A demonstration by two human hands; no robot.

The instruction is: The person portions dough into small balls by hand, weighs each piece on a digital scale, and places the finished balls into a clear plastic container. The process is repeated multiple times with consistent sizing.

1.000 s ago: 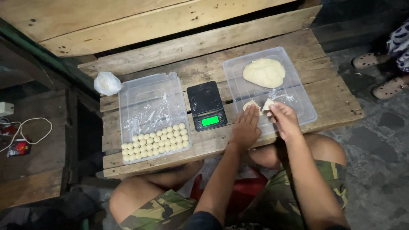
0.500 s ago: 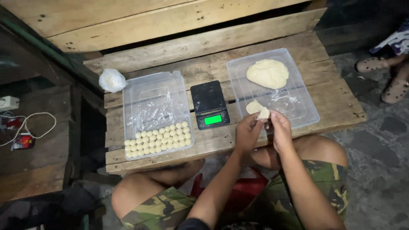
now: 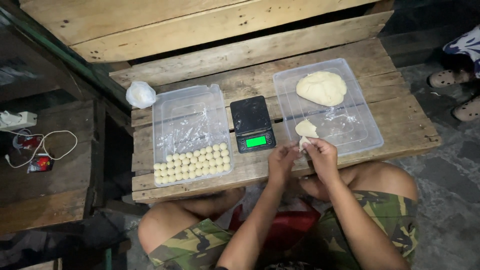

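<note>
Head view, six o'clock edge of the wooden table [image 3: 380, 125]: both hands met over the front lip, just outside the near rim of the right tray [image 3: 367, 142]. Left hand [image 3: 281, 161] and right hand [image 3: 322, 157] were pinched together on a small dough bit [image 3: 303, 144], fingertips of both closed on it from either side. The bit was pale, mostly hidden by fingers; its long axis could not be told. Both hands were equally near it, left at its eight o'clock, right at its four o'clock.

At twelve o'clock from the grip, touching distance, lay a dough piece [image 3: 306, 128] inside the right tray near its front-left corner. Farther at one o'clock, in the back half of the same tray, sat the big dough lump [image 3: 321, 88], well apart from the hands. Flour smears showed on the tray floor between them.

At ten o'clock from the hands stood the black scale [image 3: 252, 124], green display lit, platform bare, between the two trays. The left hand was nearer to it.

At nine o'clock sat the left tray [image 3: 165, 107], with rows of small dough balls [image 3: 192, 161] packed along its near edge, back part dusted with flour. A knotted plastic bag [image 3: 140, 94] lay at its far-left corner.

Off the table at nine o'clock: a white charger and cable [image 3: 30, 137] on a lower plank. At two o'clock, another person's sandalled feet [image 3: 457, 90] on the floor.
</note>
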